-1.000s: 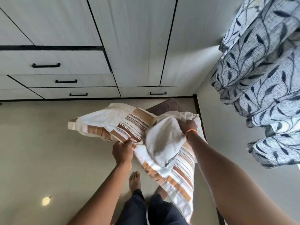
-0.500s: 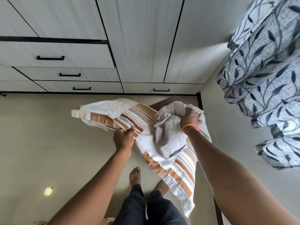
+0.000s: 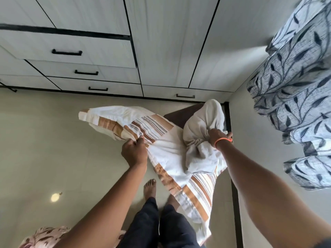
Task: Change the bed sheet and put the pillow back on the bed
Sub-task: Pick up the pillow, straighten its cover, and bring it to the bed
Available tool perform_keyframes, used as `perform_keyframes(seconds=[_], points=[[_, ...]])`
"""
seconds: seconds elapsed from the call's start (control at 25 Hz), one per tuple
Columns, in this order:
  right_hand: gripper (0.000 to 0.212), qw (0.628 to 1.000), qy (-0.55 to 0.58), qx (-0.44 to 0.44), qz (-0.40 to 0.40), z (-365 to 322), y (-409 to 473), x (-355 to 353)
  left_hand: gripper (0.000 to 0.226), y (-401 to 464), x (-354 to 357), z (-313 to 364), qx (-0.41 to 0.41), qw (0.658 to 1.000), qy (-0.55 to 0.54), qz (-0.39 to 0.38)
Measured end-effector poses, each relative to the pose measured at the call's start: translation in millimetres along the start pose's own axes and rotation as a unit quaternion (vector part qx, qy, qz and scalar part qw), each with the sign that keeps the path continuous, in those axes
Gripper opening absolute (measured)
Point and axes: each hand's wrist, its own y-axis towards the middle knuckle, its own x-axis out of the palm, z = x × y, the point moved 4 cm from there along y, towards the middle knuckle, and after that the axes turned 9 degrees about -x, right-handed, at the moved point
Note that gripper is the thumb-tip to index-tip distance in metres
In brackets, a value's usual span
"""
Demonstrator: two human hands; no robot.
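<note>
pale wardrobe [image 3: 161, 42] with black-handled drawers [image 3: 86, 51], glossy beige floor [image 3: 44, 149], leaf-print curtain [image 3: 295, 77]

The left hand [image 3: 134, 153] grips a striped cover [image 3: 166, 154] at its bunched edge, while the right hand [image 3: 217, 137] clutches a white pillow [image 3: 202, 129] pinched at its middle, half out of the cover. Both are held above the floor [image 3: 44, 149] near bare feet. Drawers [image 3: 80, 56] line the wall; a leaf-print curtain [image 3: 295, 77] hangs at right.
</note>
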Motion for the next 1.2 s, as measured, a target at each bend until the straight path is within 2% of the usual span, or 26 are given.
perform_keyframes(seconds=[0.16,0.28,0.44,0.48,0.56,0.72,0.8,0.96,1.04,1.12,1.2], points=[[0.038,0.998,-0.034,0.007,0.045,-6.4,-12.0,6.0,0.045,28.1,-30.8,24.3,-0.001,0.996,-0.048,0.078],[0.039,0.998,-0.057,-0.011,0.014,-4.6,-11.5,47.3,0.038,46.8,-53.7,40.9,0.021,0.991,-0.090,0.099],[0.059,0.987,0.130,0.085,-0.026,-17.0,-20.9,72.2,0.034,43.7,-73.7,44.9,0.023,0.988,-0.090,0.121],[0.063,0.982,0.161,0.098,-0.025,-24.4,-21.5,68.3,0.034,40.0,-77.5,44.4,0.016,0.988,-0.086,0.128],[0.059,0.975,0.208,0.082,-0.009,-44.5,-30.1,52.7,0.035,35.5,-82.5,40.5,0.005,0.989,-0.068,0.128],[0.046,0.959,0.279,-0.028,-0.036,-116.5,-47.2,14.5,0.034,31.6,-102.0,34.9,-0.018,0.986,-0.093,0.134],[0.054,0.929,0.353,-0.082,-0.074,-170.2,-67.8,-6.5,0.035,36.1,-119.4,31.0,-0.039,0.982,-0.118,0.142],[0.062,0.903,0.328,-0.275,-0.022,-294.7,-147.1,-54.4,0.039,54.4,-164.6,27.1,-0.058,0.977,-0.130,0.160],[0.095,0.890,0.270,-0.367,-0.015,-356.2,-191.1,-60.8,0.040,72.4,-199.1,23.1,-0.075,0.971,-0.141,0.177],[0.128,0.906,0.159,-0.393,-0.017,-405.2,-213.4,-50.8,0.042,96.0,-241.1,16.7,-0.094,0.957,-0.187,0.201],[0.134,0.923,0.074,-0.378,-0.022,-444.2,-218.2,-34.3,0.048,118.2,-284.8,12.1,-0.104,0.946,-0.220,0.215]])
